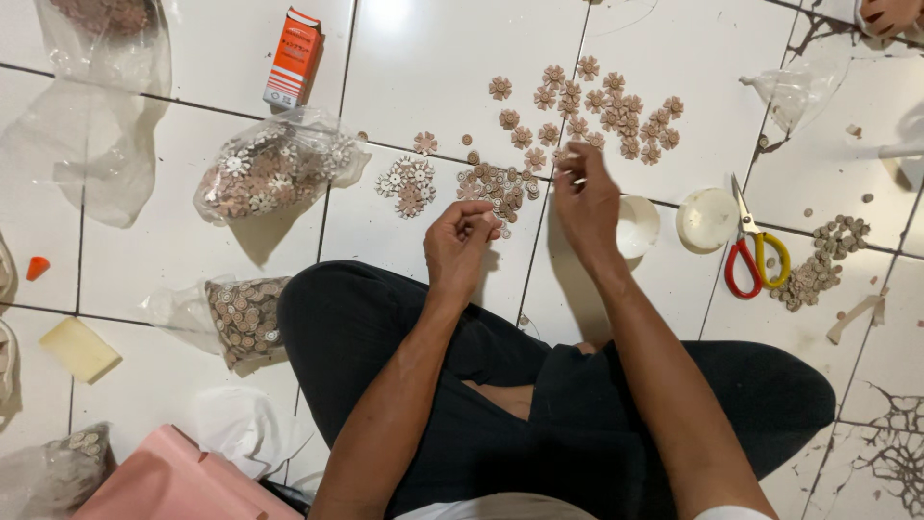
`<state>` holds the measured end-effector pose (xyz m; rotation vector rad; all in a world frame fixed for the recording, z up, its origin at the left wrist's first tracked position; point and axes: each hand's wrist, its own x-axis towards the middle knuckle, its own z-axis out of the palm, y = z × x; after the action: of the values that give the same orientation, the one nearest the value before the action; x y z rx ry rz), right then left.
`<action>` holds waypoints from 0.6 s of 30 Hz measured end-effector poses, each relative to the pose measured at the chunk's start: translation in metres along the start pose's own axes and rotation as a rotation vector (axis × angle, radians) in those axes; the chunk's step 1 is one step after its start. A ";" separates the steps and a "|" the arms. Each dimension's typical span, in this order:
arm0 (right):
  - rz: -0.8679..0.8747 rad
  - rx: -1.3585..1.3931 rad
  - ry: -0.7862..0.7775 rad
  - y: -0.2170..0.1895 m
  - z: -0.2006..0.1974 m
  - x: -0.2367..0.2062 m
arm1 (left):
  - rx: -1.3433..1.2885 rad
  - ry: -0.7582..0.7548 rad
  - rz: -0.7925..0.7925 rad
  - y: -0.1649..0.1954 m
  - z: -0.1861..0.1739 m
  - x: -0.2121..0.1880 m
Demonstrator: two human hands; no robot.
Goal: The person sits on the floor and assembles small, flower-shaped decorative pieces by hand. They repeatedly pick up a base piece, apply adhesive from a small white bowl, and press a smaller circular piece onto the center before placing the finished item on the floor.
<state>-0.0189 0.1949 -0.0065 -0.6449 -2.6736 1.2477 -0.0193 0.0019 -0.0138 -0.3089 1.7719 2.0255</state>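
I sit cross-legged on a white tiled floor. My left hand (460, 243) is curled above a heap of small round wooden discs (496, 185), fingertips pinched together on what looks like one small piece. My right hand (583, 197) reaches forward, fingers pinching a small flower-shaped piece at the near edge of a spread of pinkish wooden flowers (597, 114). A small pile of white-and-pink flowers (408, 183) lies left of the discs.
A white bowl (637, 225) and a white lid (705, 219) sit right of my right hand, beside red-and-yellow scissors (756, 252) and more discs (823, 265). Plastic bags of pieces (269, 171) (241, 316), an orange box (293, 58) and a pink board (173, 481) lie left.
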 end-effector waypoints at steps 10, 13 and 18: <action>-0.304 -0.098 -0.016 -0.007 0.026 -0.037 | -0.196 0.144 0.073 0.000 -0.011 -0.004; -0.267 -0.119 -0.054 -0.011 0.033 -0.049 | -0.169 0.141 0.062 0.002 -0.012 -0.005; -0.185 0.006 -0.055 -0.016 0.038 -0.045 | -0.155 0.135 0.071 0.002 -0.014 -0.003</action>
<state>0.0054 0.1401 -0.0159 -0.3568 -2.6995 1.2398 -0.0193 -0.0126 -0.0125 -0.4450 1.7286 2.2463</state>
